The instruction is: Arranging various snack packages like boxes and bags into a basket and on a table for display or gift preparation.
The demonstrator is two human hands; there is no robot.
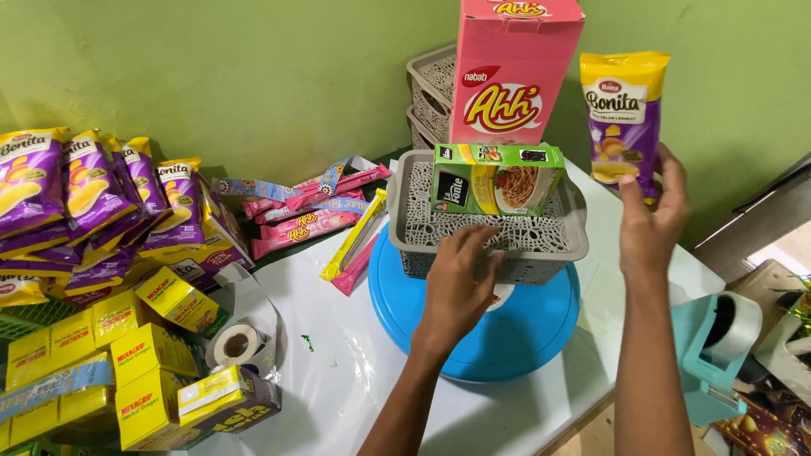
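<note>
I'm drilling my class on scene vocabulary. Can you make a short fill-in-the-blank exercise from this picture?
1. The right hand holds up a purple and yellow ____ packet.
2. The left hand touches the grey ____.
3. The basket sits on a round ____ lid.
4. A green box stands in front of the tall ____ box.

Missing words: snack; basket; blue; pink

a plain green wall backs a white table, evenly lit.
</note>
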